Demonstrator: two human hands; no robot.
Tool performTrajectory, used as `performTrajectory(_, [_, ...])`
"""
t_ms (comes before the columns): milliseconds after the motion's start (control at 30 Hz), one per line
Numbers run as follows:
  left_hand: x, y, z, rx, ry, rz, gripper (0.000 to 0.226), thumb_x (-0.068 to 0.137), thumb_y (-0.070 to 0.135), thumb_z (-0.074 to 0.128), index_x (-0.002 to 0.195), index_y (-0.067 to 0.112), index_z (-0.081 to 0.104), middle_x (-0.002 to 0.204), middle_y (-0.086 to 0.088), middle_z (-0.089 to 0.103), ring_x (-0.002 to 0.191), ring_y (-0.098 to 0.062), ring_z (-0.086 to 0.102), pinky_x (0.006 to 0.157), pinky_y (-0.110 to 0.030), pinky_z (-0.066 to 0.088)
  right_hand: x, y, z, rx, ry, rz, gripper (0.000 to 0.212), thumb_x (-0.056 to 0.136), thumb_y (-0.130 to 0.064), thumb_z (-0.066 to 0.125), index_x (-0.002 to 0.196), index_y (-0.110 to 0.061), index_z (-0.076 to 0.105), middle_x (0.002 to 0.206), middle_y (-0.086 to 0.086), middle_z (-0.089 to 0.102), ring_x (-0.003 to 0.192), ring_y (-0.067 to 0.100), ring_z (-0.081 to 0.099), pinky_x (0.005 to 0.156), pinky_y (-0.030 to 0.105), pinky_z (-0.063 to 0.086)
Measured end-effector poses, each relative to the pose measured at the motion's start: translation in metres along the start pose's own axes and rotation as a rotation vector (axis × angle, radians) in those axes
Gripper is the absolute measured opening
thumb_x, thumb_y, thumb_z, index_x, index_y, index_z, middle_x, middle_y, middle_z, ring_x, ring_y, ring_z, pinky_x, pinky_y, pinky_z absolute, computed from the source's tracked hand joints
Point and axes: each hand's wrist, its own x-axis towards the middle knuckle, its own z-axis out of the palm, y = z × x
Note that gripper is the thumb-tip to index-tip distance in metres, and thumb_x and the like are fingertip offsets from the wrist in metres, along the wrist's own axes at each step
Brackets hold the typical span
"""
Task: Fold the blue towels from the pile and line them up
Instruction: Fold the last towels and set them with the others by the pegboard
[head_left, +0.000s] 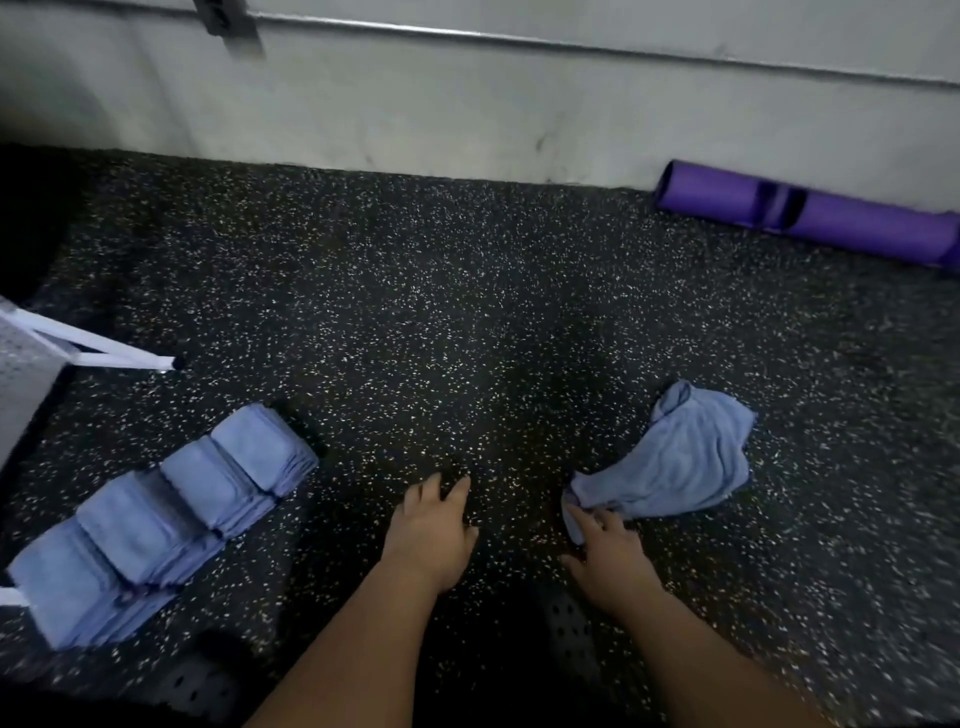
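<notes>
Your hands are apart. Left hand (434, 525) has its fingers spread, is empty and sits low over the floor (467, 312). Right hand (608, 551) has its fingertips on the near corner of the crumpled towel (675, 462). The frame is blurred, so I can't tell if that's a pinch or just a touch.

Risks, biggest first:

- Floor: it's speckled rubber and likely grippy. If you drag the towel toward you across it, expect it to bunch and roll under rather than slide. Lift it, then spread.
- Folded row (156, 519): it's well out to the left of your left hand, overlapped like shingles on a diagonal. A sloppy placement or a forearm brush on the near end could knock the overlap out and skew the line. Add at one end only.
- Crumpled towel: it lies just beyond your right hand, wadded, edges hidden. With one corner held, the rest hangs twisted and you may fold on a false edge. Bring the left hand over to find the second corner first.
- Corner contact: if it's only fingertips, it probably slips out on the lift.

The purple mat (805, 218), far beyond your right hand by the wall, is no factor.
</notes>
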Motion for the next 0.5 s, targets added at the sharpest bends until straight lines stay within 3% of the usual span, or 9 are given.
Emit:
performTrajectory(267, [0.032,-0.002,0.022,0.009,-0.049,-0.002,0.074,0.108,0.050,0.047,0.169,0.032,0.009,0.175,-0.009,0.009,0.160,-0.034,0.012,0.129,-0.052,0.024,0.040,0.004,0.010,-0.028,-0.031,0.098,0.078,0.101,-0.055,0.058,0.165,-0.043,0.014,0.174,0.009,0.004,0.156,0.042,0.016,0.120,0.054,0.037])
performTrajectory(500, [0.043,-0.004,0.037,-0.018,-0.097,-0.031,0.075,0.107,0.049,0.050,0.168,0.031,0.010,0.175,-0.008,0.011,0.160,-0.034,0.013,0.129,-0.052,0.025,0.066,0.000,0.010,0.001,-0.062,0.175,0.074,0.104,-0.043,0.056,0.166,-0.032,0.017,0.173,0.000,0.001,0.158,0.036,0.009,0.120,0.056,0.034])
